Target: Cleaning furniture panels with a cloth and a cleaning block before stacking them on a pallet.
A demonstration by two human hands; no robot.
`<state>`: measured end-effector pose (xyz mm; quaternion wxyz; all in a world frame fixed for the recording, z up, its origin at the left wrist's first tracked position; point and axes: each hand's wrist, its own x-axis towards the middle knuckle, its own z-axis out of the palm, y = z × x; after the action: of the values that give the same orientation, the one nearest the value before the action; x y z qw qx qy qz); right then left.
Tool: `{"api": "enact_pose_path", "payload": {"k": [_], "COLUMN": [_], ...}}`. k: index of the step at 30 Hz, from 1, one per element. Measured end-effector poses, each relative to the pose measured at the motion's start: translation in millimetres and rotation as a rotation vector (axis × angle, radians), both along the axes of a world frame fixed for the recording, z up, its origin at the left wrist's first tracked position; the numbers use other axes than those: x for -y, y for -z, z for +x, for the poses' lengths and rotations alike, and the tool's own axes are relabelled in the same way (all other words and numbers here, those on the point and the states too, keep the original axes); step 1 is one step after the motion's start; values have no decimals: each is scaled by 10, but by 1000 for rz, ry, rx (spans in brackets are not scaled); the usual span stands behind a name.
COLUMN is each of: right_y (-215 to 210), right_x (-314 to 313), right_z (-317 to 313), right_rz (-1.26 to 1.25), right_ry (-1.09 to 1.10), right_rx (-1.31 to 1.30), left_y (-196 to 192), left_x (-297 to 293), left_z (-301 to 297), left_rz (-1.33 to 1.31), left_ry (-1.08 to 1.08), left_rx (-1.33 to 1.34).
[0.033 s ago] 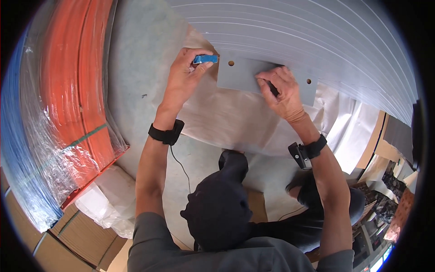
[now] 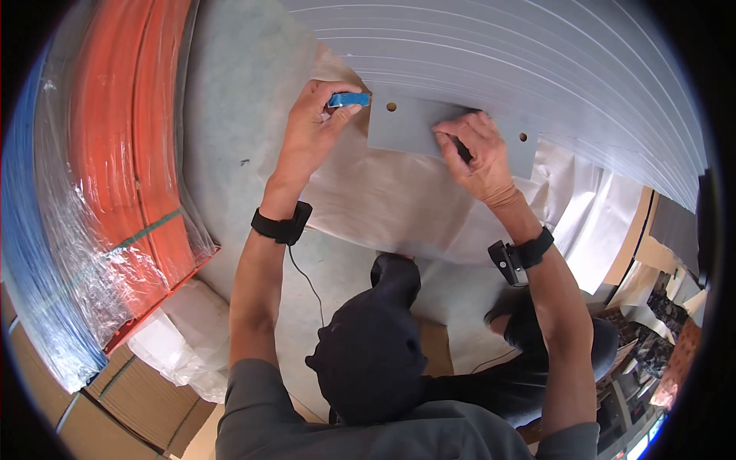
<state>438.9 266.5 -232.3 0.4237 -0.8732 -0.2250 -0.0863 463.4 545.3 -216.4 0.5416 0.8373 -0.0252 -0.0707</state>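
My left hand pinches a small, flat blue thing between thumb and fingers; its exact kind does not show. The blue thing's right end is at the left edge of a grey panel with a round hole near each end. My right hand rests on that panel between the holes, its fingers curled toward the thumb. A dark patch shows inside the curl; I cannot tell whether it is a held thing or shadow. Brownish wrapping paper lies below the panel.
Long grey ribbed panels spread across the far side. Orange panels in clear plastic film stand at the left beside blue ones. Cardboard lies at the lower left. A thin cable hangs from my left wristband.
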Motion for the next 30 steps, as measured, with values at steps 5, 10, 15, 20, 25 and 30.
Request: {"api": "enact_pose_path", "payload": {"k": [5, 10, 15, 20, 25, 30], "right_y": [-1, 56, -35, -4, -13, -27], "right_x": [-7, 4, -1, -7, -3, -4], "right_z": [-23, -28, 17, 13, -1, -11], "right_rz": [-32, -27, -26, -27, -17, -35], "right_ry": [-9, -7, -11, -1, -7, -5], "right_rx": [16, 0, 21, 19, 17, -15], "left_y": [-15, 21, -140, -141, -135, -123], "left_x": [40, 44, 53, 60, 23, 3], "left_z": [-27, -18, 34, 56, 45, 3], "left_rz": [25, 84, 156, 151, 202, 152], "left_ry": [-37, 0, 76, 125, 151, 97], "left_rx": [-3, 5, 67, 52, 76, 113]}}
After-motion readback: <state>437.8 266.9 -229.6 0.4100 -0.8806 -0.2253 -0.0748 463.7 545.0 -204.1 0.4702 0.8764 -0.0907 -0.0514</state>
